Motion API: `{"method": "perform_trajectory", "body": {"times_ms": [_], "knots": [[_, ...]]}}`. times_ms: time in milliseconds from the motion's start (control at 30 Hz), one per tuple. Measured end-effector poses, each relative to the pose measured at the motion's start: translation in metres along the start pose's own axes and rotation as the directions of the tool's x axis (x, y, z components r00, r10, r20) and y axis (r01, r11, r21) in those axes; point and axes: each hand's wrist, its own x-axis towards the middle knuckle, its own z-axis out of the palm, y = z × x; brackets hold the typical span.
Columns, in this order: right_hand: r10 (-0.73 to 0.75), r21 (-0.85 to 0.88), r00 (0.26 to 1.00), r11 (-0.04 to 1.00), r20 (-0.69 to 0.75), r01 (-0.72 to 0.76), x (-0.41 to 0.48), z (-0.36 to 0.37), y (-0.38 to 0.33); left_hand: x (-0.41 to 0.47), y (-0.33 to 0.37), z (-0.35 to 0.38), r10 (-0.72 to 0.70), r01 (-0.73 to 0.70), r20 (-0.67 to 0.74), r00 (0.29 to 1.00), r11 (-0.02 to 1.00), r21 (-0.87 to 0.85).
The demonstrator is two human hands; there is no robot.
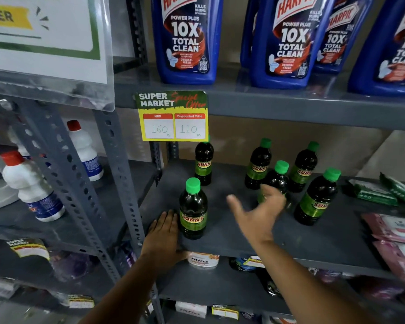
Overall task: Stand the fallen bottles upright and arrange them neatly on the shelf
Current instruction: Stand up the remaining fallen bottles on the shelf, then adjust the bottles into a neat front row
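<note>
Six green-capped bottles (193,209) are being shown upright on the grey shelf (313,239), long axes vertical, caps up. The left hand (164,232) is being laid flat, fingers together, touching the nearest bottle. The right hand (257,216) is being held spread, empty, before the middle bottle (277,178).

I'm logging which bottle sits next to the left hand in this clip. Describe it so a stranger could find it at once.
Find the yellow price tag hanging from the grey shelf of blue Harpic bottles. On the shelf below, nearest the front edge, stands a dark green-capped Sunny bottle. It alone stands beside the left hand; the other Sunny bottles stand farther back or to the right.
</note>
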Motion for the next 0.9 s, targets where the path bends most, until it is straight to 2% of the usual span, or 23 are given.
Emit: {"method": "perform_trajectory", "body": {"times_ms": [33, 67, 100, 167, 233, 267, 333, 467, 900], "knots": [[0.003, -0.093, 0.984, 0.995, -0.176, -0.019, 0.009, -0.010, 0.007, 0.001, 0.000, 0.000, 0.000, 0.000, -0.002, 1.000, 1.000, 0.004], [0.037, -0.171, 0.964, 0.982, -0.264, -0.084, 0.019, -0.018, 0.019, 0.001, 0.001, -0.001, 0.001, -0.001, 0.001, 1.000, 1.000, 0.006], [0.105, -0.210, 0.958, 0.964, -0.267, -0.165, 0.031, -0.026, 0.028, 0.001, 0.001, -0.002, -0.003, 0.003, 0.004, 1.000, 1.000, 0.005], [0.258, -0.212, 0.965, 0.941, -0.053, -0.264, 0.052, -0.041, 0.048, 0.001, 0.002, -0.002, -0.007, 0.007, 0.011, 1.000, 1.000, 0.006], [0.368, -0.219, 0.907, 0.920, 0.204, -0.324, 0.064, -0.054, 0.060, 0.002, 0.002, -0.003, -0.005, 0.004, 0.022, 1.000, 1.000, 0.025], [0.395, -0.244, 0.876, 0.910, 0.277, -0.334, 0.067, -0.057, 0.063, 0.002, 0.002, -0.002, -0.005, 0.004, 0.026, 1.000, 0.999, 0.034], [0.396, -0.280, 0.868, 0.906, 0.299, -0.316, 0.066, -0.060, 0.065, 0.001, 0.002, -0.002, -0.007, 0.006, 0.020, 1.000, 0.999, 0.031], [0.359, -0.242, 0.886, 0.924, 0.294, -0.294, 0.048, -0.066, 0.057, 0.000, 0.003, -0.004, 0.000, 0.000, 0.014, 1.000, 1.000, 0.019], [0.291, -0.156, 0.878, 0.956, 0.380, -0.250, 0.000, -0.082, 0.045, 0.000, 0.003, -0.002, -0.024, 0.023, 0.021, 0.999, 0.999, 0.025]]}}
